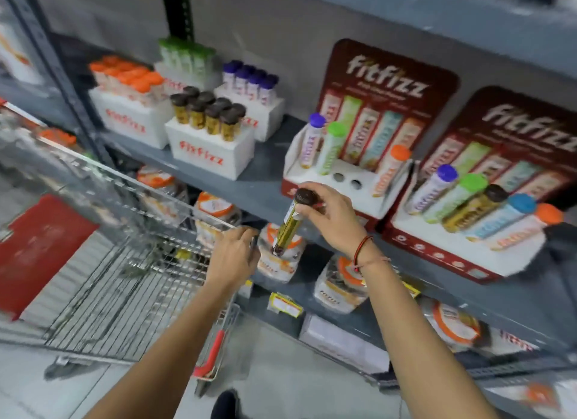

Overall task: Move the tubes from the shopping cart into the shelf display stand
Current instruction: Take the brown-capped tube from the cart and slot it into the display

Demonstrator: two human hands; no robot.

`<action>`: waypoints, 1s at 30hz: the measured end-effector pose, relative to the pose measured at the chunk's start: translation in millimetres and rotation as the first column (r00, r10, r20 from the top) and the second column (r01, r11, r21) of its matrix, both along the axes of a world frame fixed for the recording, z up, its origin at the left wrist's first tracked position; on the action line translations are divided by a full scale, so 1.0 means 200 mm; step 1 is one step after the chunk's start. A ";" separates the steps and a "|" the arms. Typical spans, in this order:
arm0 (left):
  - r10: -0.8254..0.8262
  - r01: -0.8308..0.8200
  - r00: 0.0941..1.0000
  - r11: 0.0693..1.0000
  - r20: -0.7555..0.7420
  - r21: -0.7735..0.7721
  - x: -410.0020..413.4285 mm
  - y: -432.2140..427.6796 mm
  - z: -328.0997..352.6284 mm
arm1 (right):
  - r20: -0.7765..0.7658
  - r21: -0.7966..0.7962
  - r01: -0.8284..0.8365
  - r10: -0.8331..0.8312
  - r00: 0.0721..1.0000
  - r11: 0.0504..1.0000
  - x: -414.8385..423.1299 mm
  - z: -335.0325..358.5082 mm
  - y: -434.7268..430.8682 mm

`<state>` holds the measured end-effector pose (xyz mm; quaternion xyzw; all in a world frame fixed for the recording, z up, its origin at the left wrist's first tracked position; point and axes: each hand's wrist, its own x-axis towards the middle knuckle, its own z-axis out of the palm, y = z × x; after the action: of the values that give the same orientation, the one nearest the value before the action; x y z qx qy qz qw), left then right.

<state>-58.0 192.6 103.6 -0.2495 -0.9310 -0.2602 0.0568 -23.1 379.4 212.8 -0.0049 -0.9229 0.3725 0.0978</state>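
Right grip (324, 214) clamped on a brown-cap tube (288, 223), fingers wrapped round its top just under the cap; tube tilted, lower end pointing down-left. It hangs in front of the shelf (265, 187) edge, just below the near display stand (340, 181).

Around the right grip:
- Directly above: near stand's white tray, two empty holes (346, 180) side by side. Purple tube (312, 140) and green tube (331, 148) up-left of the holes, orange tube (392, 168) to the right, all leaning back.
- Further right: second stand (468, 231), full row of five tubes: purple, green, brown, blue, orange.
- Up-left on the same shelf: white boxes (209, 153) with upright tubes, sorted by cap: orange, green, purple, brown.
- Below: lower shelf with orange-lid jars (281, 256); the tube's lower end overlaps one of them in view, contact can't be told.

Left grip (235, 254) is down-left of the right one, fingers closed over the top rim of the cart (131, 262). The wire basket is blurred; a small yellow item shows through the mesh just left of that hand, can't tell what it is. Red handle (212, 353) below the left forearm.

Nothing sits between the held tube and the empty holes.
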 end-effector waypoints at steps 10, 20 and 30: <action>-0.341 0.336 0.933 0.940 -0.112 -0.062 -0.01 0.53 0.08 | -0.119 0.090 0.250 -0.239 0.964 0.964 0.24 0.27 0.40; -0.480 0.451 0.865 0.871 -0.146 -0.193 -0.04 0.53 -0.01 | 0.028 0.242 0.230 -0.244 0.969 0.943 0.31 0.37 0.57; -0.480 0.467 0.863 0.877 -0.157 -0.115 -0.06 0.52 -0.05 | -0.011 0.347 0.236 -0.248 0.969 0.908 0.23 0.44 0.57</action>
<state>-70.0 296.1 94.2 -0.4947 -0.8411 -0.2085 0.0662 22.2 492.7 301.8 -0.1082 -0.9676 0.1895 0.1272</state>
